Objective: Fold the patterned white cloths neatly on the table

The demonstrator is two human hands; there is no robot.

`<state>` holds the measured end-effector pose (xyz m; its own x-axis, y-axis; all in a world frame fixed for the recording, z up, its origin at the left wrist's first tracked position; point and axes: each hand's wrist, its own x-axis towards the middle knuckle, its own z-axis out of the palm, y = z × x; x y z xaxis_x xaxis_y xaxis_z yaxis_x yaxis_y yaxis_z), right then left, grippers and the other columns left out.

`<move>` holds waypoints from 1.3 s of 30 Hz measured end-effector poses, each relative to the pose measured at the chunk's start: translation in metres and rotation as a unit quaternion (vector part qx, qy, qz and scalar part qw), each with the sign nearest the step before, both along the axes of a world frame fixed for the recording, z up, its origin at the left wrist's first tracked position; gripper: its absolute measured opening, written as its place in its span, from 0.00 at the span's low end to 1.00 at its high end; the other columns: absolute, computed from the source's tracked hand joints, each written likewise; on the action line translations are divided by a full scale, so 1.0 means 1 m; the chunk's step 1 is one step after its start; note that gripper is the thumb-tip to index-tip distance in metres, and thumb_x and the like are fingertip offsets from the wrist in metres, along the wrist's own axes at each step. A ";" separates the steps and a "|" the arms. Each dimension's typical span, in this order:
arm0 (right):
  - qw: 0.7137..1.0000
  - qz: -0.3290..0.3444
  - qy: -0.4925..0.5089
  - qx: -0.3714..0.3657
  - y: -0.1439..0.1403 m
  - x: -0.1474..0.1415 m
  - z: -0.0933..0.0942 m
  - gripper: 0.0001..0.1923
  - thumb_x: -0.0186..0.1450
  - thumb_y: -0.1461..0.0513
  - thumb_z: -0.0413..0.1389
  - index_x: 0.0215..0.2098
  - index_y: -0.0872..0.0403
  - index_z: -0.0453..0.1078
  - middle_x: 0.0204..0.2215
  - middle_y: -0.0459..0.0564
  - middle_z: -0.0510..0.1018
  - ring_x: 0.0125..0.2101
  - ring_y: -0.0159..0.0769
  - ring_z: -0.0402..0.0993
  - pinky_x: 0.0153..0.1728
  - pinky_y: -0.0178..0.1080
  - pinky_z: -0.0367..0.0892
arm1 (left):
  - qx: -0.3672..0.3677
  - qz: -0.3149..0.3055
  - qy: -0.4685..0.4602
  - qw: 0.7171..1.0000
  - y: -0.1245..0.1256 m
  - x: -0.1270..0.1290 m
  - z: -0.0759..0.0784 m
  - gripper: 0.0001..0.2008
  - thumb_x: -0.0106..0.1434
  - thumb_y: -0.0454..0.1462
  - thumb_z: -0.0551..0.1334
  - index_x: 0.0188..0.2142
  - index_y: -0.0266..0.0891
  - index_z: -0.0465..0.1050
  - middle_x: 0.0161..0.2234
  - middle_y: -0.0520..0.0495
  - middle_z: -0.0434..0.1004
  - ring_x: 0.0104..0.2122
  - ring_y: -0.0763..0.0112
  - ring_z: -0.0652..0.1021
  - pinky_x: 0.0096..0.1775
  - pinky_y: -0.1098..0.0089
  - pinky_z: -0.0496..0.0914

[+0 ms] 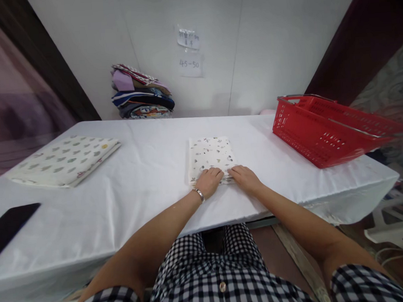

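Observation:
A small folded white cloth [210, 152] with a scattered print of tiny motifs lies flat on the white-covered table, in front of my body. At its near edge, my left hand [208, 180], with a silvery band at the wrist, has its fingers curled over the layers. My right hand [245, 178] grips the right part of that same edge, fingers bent and close together. The thumbs are mostly hidden. Farther left rests a larger folded cloth [67, 161], cream with rows of grey-green shapes, touched by neither hand.
A red plastic basket [324, 133] with metal handles stands at the table's right end. Folded fabrics [142, 93] are piled against the back wall. A dark flat object [10, 229] lies at the left front. Paper signs [190, 63] hang on the wall.

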<state>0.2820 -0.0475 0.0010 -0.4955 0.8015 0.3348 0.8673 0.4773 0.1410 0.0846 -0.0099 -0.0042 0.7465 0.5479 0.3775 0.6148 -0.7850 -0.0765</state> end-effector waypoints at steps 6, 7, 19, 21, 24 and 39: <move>0.999 -0.020 0.021 0.022 -0.003 0.005 -0.003 0.15 0.63 0.68 0.48 0.48 0.57 0.64 0.40 0.56 0.71 0.40 0.42 0.63 0.38 0.41 0.61 | -0.031 0.018 0.049 0.998 0.001 0.004 0.007 0.13 0.61 0.29 0.50 0.45 0.39 0.64 0.38 0.44 0.71 0.38 0.64 0.69 0.38 0.64 0.62; 0.999 -0.018 0.026 0.024 -0.003 0.006 -0.004 0.14 0.62 0.69 0.47 0.46 0.57 0.65 0.39 0.55 0.71 0.39 0.41 0.63 0.38 0.41 0.61 | -0.035 0.024 0.053 0.998 0.001 0.006 0.007 0.13 0.61 0.28 0.50 0.44 0.38 0.64 0.36 0.44 0.71 0.37 0.64 0.69 0.36 0.64 0.62; 0.991 -0.016 0.126 0.036 -0.006 0.012 -0.014 0.14 0.59 0.71 0.47 0.41 0.54 0.66 0.38 0.53 0.72 0.41 0.40 0.65 0.42 0.42 0.64 | -0.027 0.041 0.046 0.998 -0.001 0.010 0.006 0.13 0.58 0.26 0.50 0.40 0.37 0.65 0.34 0.44 0.70 0.36 0.63 0.69 0.36 0.64 0.62; 0.989 -0.023 0.142 0.028 -0.006 0.012 -0.016 0.15 0.58 0.71 0.47 0.42 0.54 0.66 0.39 0.53 0.72 0.41 0.40 0.65 0.43 0.43 0.64 | -0.032 0.044 0.040 0.998 -0.001 0.010 0.006 0.13 0.58 0.26 0.50 0.41 0.37 0.65 0.35 0.44 0.70 0.36 0.63 0.69 0.37 0.64 0.63; 0.984 -0.031 0.172 0.010 -0.007 0.012 -0.017 0.18 0.59 0.70 0.47 0.46 0.54 0.65 0.41 0.53 0.72 0.43 0.41 0.65 0.45 0.45 0.64 | -0.045 0.053 0.027 0.997 -0.002 0.007 0.005 0.16 0.58 0.27 0.50 0.45 0.37 0.64 0.36 0.44 0.71 0.37 0.63 0.69 0.38 0.64 0.63; 0.894 -0.062 0.444 -0.023 -0.017 0.024 -0.037 0.15 0.59 0.63 0.50 0.44 0.52 0.68 0.43 0.53 0.70 0.41 0.37 0.68 0.36 0.40 0.68 | -0.133 0.055 -0.036 0.989 0.002 0.014 0.020 0.11 0.64 0.39 0.52 0.39 0.41 0.71 0.38 0.48 0.73 0.39 0.66 0.70 0.39 0.66 0.64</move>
